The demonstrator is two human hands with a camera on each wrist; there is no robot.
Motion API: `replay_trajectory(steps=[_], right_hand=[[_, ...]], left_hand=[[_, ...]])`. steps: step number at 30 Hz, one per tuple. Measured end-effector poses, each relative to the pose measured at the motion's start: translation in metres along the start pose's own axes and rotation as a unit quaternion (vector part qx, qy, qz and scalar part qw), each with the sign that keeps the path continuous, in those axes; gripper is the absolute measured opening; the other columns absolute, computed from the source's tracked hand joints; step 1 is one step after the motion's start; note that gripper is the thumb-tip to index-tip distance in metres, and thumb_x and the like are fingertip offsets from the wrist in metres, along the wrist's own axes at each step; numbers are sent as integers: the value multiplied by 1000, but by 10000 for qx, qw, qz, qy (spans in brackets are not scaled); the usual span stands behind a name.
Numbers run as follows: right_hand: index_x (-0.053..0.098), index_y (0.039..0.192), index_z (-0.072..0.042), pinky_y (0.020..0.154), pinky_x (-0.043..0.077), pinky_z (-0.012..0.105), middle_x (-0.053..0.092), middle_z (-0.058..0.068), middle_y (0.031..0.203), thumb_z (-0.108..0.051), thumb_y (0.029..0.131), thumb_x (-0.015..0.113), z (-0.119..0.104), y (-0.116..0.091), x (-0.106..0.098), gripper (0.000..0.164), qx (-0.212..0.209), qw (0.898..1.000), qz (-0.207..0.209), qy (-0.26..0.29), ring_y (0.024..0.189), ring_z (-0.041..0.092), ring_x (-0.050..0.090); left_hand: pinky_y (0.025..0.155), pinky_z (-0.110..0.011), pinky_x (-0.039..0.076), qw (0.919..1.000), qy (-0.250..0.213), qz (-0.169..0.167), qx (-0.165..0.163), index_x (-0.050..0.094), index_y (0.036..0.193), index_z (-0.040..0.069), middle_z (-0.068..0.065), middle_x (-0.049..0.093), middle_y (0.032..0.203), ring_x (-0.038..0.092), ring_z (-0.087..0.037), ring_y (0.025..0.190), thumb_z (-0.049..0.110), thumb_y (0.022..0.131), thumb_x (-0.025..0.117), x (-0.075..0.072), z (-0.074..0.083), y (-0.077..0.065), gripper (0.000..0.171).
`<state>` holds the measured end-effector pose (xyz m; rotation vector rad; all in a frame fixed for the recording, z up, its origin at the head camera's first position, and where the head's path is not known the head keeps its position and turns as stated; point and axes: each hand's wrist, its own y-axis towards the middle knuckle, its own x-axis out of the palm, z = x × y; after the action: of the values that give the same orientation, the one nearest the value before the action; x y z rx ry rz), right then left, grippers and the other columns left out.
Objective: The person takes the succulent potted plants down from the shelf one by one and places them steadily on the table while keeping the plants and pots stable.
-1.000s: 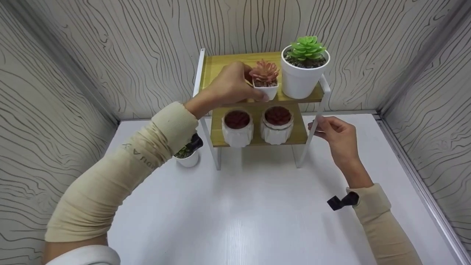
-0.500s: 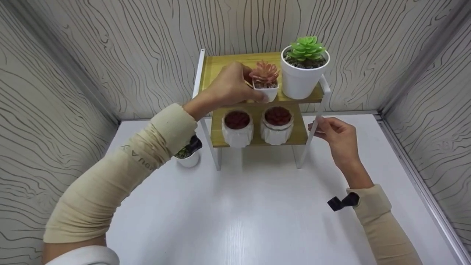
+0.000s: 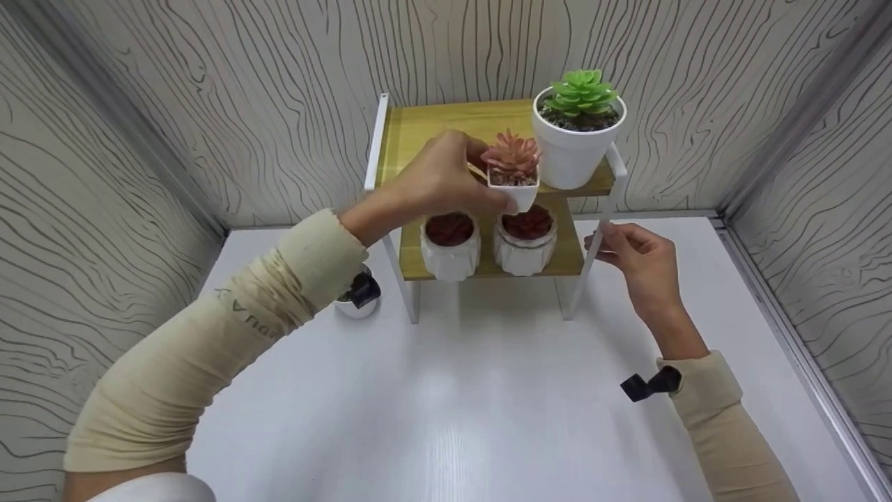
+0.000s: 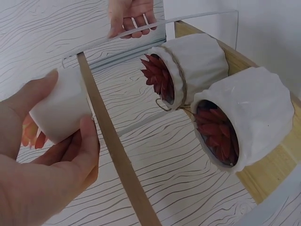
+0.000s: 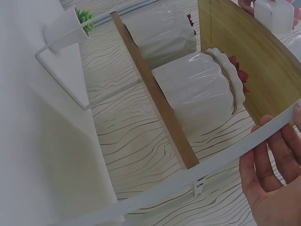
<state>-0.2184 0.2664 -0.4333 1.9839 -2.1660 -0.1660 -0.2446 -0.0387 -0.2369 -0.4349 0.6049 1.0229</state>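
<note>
Pinching the pot [image 3: 521, 196] between thumb and fingers, the left hand [image 3: 446, 178] held it near the top shelf's [image 3: 418, 132] front edge, higher than the right hand [image 3: 640, 258], curled round the rack [image 3: 577, 293]. It seemed a carrying step; the next move likely needed a level pot.

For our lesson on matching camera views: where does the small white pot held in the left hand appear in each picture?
Head: the small pot is above centre, slightly right, gripped by the left hand.
Left wrist: the small pot is at the left, its plant toward the lower left.
Right wrist: the small pot is near the top right corner.
Shared landmark: the twine-tied pot on the lower shelf.
</note>
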Motion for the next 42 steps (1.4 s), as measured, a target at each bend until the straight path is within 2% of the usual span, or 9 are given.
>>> replay_trajectory(steps=[3,8,11,17,23,28,32,36,42], right_hand=[[76,108,1,92,63,27,81,0,94,-24,103,68,0,-1,-1,27,24,10000,-42,0,96,12,77],[76,108,1,93,63,27,81,0,96,-25,103,68,0,-1,-2,27,35,10000,-44,2,97,12,77],[76,108,0,92,63,26,81,0,96,-26,103,69,0,-1,-1,28,38,10000,-25,-66,97,12,77],[76,110,1,93,63,28,81,0,96,-25,102,70,0,-2,-2,28,68,9999,-20,-104,97,12,77],[76,106,3,92,64,28,81,0,94,-22,103,69,-1,-2,-3,26,0,10000,44,-7,95,13,78],[77,102,0,90,64,27,81,-1,92,-20,103,68,-2,-1,-4,22,-26,10000,45,55,93,13,78],[74,104,6,90,64,28,81,0,92,-19,103,68,-2,-1,-4,26,-38,9999,72,109,92,13,78],[74,107,7,91,64,28,81,0,93,-21,103,68,-3,-1,-4,29,-12,9999,67,91,93,13,78],[77,104,0,91,64,28,81,0,92,-24,102,70,-2,0,-4,25,58,9998,97,161,93,14,78]], left_hand=[[89,-29,63,9998,-184,-33,-5,74,123,10,-4,75,117,73,-14,103,22,78,94,3,1,-5,50],[88,-27,63,9994,-255,-68,235,75,120,9,-4,77,113,74,-14,101,21,79,93,9,2,-14,47],[85,-27,63,9991,-224,-83,348,74,120,8,-5,76,110,73,-16,99,20,79,93,14,-1,-22,47],[85,-25,62,9990,-130,-198,367,73,122,8,-4,78,109,73,-17,98,16,78,94,29,-11,-41,49],[80,-23,59,9973,155,-165,702,75,117,7,-3,79,106,71,-13,93,18,74,96,40,-18,-56,49],[78,-22,58,9971,189,-200,704,75,115,7,-3,78,105,69,-13,91,20,73,97,49,-23,-65,49],[75,-22,57,9970,208,-301,677,75,115,8,-4,77,104,69,-16,91,22,74,96,56,-27,-71,49],[74,-22,57,9963,97,-268,816,75,112,9,-4,78,101,70,-16,90,21,73,96,60,-34,-74,45],[80,-26,63,9934,-664,-193,917,74,118,9,-5,78,104,74,-14,91,15,76,94,66,-57,-79,47]])
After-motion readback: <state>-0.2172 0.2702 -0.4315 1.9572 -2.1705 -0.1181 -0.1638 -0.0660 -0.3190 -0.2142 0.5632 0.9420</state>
